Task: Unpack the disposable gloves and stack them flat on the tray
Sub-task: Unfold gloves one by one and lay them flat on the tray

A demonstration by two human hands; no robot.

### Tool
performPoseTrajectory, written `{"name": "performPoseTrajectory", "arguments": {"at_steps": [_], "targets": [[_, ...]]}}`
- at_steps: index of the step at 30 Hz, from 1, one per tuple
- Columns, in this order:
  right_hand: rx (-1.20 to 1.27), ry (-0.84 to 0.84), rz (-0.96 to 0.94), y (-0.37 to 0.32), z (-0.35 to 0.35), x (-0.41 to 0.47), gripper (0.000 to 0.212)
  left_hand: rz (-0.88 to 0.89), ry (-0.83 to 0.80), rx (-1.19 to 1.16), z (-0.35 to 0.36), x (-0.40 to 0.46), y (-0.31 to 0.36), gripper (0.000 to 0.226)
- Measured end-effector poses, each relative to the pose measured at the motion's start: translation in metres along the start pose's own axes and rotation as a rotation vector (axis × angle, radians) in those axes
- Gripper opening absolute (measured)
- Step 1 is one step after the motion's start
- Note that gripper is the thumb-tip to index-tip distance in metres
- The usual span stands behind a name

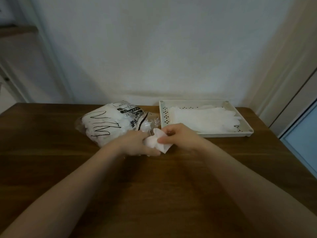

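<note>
Both hands, left hand [137,143] and right hand [178,136], pinch one crumpled glove [157,140]. One bag [109,124], one tray [205,134]; its glove pile [205,119] can't be counted.

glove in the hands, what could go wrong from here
The glove is bunched between the left hand and right hand; pulling it apart hard might stretch or tear it. Laid down crumpled, it would not sit flat on the stack in the tray. The open bag could spill more gloves.
</note>
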State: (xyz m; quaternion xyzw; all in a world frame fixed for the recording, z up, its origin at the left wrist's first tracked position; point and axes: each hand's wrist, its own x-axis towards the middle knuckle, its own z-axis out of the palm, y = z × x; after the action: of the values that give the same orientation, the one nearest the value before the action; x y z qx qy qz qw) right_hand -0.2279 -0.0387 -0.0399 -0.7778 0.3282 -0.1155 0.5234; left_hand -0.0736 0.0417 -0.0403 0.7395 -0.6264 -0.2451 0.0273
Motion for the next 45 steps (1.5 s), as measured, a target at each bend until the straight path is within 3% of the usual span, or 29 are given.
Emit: {"name": "performPoseTrajectory", "arguments": {"at_steps": [2, 5, 7, 9, 11, 12, 14, 15, 18, 23, 25, 27, 30, 35, 41, 45], "targets": [[0.249, -0.001, -0.033, -0.005, -0.013, -0.006, 0.006, -0.035, 0.005, 0.038, 0.003, 0.004, -0.004, 0.052], [0.677, 0.027, -0.065, -0.01, -0.031, -0.014, 0.009, -0.067, 0.058, 0.017, 0.004, 0.004, -0.005, 0.034], [0.713, 0.059, -0.084, -0.01, -0.042, -0.018, 0.011, -0.063, 0.122, 0.091, 0.002, 0.004, -0.003, 0.023], [0.65, 0.098, -0.071, -0.007, -0.048, -0.02, 0.003, 0.047, 0.333, 0.023, 0.0, 0.003, 0.007, 0.028], [0.606, 0.121, -0.043, -0.001, -0.05, -0.021, 0.01, 0.177, 0.568, -0.554, -0.005, -0.004, 0.026, 0.032], [0.579, 0.128, -0.04, 0.001, -0.049, -0.021, 0.013, 0.233, 0.601, -0.904, -0.009, -0.007, 0.034, 0.027], [0.514, 0.142, -0.056, 0.001, -0.047, -0.023, 0.016, 0.259, 0.471, -1.322, -0.017, -0.007, 0.049, 0.018], [0.49, 0.158, -0.068, 0.002, -0.047, -0.024, 0.017, 0.243, 0.39, -1.313, -0.018, -0.005, 0.054, 0.023], [0.457, 0.254, -0.113, 0.0, -0.05, -0.026, 0.017, 0.241, 0.365, -0.864, -0.012, -0.002, 0.059, 0.035], [0.618, 0.573, -0.116, -0.008, -0.064, -0.027, 0.019, 0.367, 0.217, -0.699, -0.009, -0.006, 0.053, 0.032], [0.709, 0.503, -0.132, -0.01, -0.071, -0.03, 0.015, 0.387, 0.232, -0.698, -0.011, -0.006, 0.051, 0.035], [0.71, 0.417, -0.123, -0.011, -0.072, -0.034, 0.017, 0.392, 0.381, -0.858, -0.015, -0.005, 0.055, 0.035], [0.457, 0.483, -0.088, -0.013, -0.064, -0.036, 0.022, 0.339, 0.537, -0.874, -0.022, -0.001, 0.071, 0.03], [0.374, 0.484, -0.113, -0.025, -0.057, -0.038, 0.022, 0.256, 0.353, -0.609, -0.021, 0.005, 0.096, 0.057], [0.319, 0.444, -0.146, -0.02, -0.066, -0.041, 0.017, 0.229, 0.356, -0.621, -0.031, 0.008, 0.099, 0.014], [0.253, 0.144, -0.057, -0.003, -0.074, -0.045, 0.031, 0.174, 0.308, -0.837, -0.041, 0.008, 0.099, 0.022]]}}
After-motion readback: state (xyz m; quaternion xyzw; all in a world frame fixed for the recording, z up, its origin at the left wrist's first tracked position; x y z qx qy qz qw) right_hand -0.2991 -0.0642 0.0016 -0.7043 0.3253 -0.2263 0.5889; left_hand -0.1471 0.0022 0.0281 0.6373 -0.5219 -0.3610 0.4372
